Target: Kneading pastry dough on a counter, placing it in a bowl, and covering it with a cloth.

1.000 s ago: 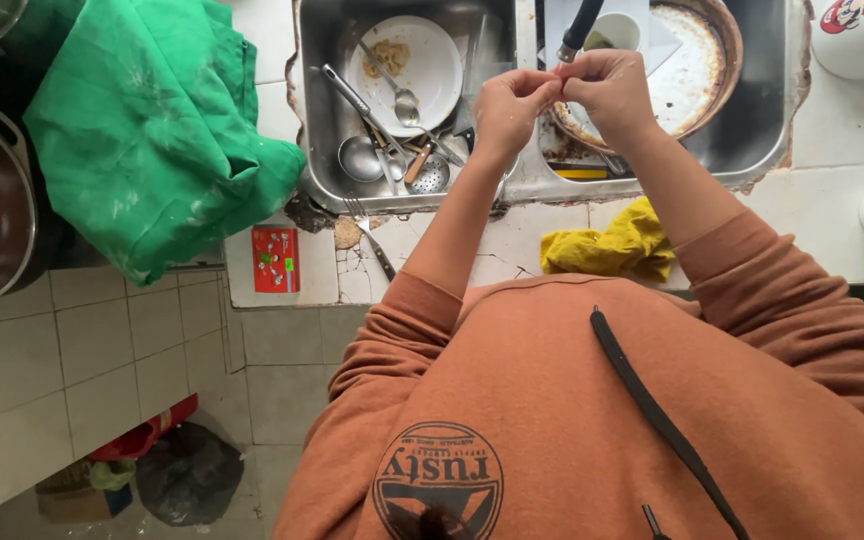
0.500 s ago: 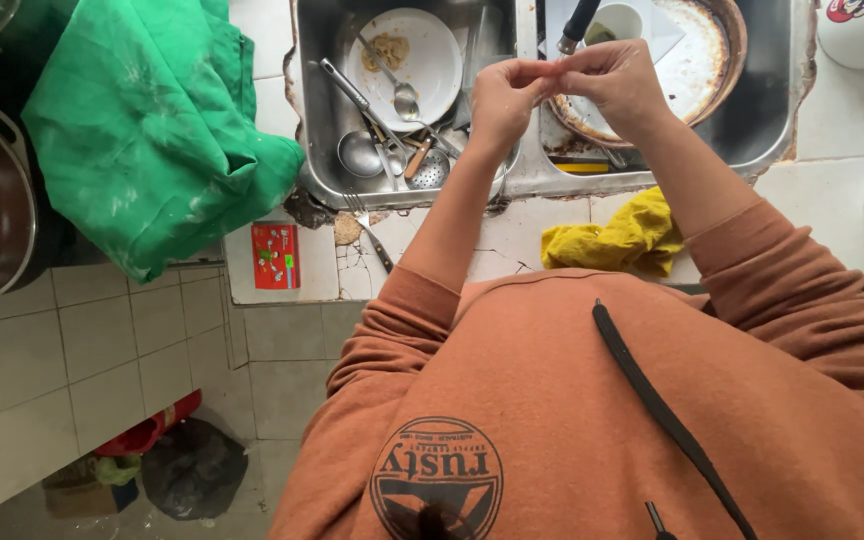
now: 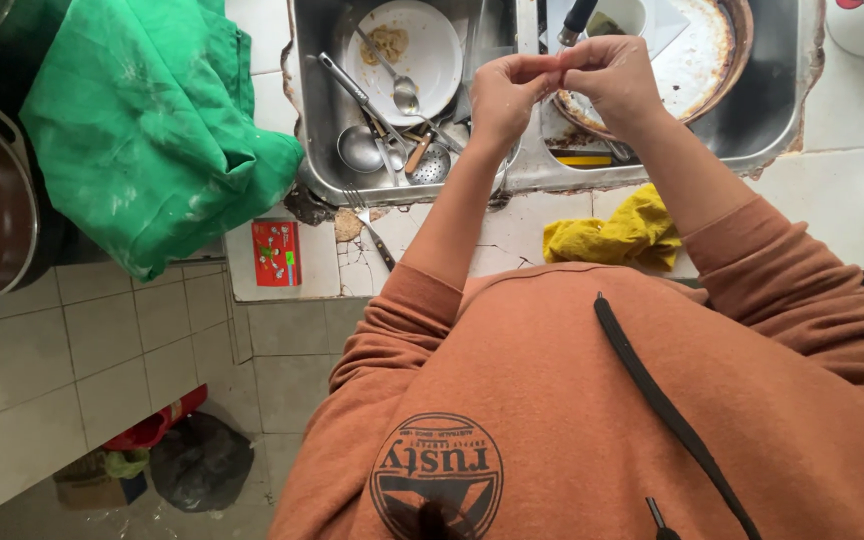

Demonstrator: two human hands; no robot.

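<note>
The left hand and right hand are brought together fingertip to fingertip at the upper centre of the frame, above the divider of a steel double sink. Both are curled nearly closed; whether anything is pinched between them cannot be told. Below them, a dirty white plate, ladles and a round pan are seen. A yellow cloth lies on the tiled counter.

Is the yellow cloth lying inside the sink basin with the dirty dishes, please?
No, the yellow cloth lies crumpled on the tiled counter in front of the sink, outside the basin, just below the person's right forearm.
</note>
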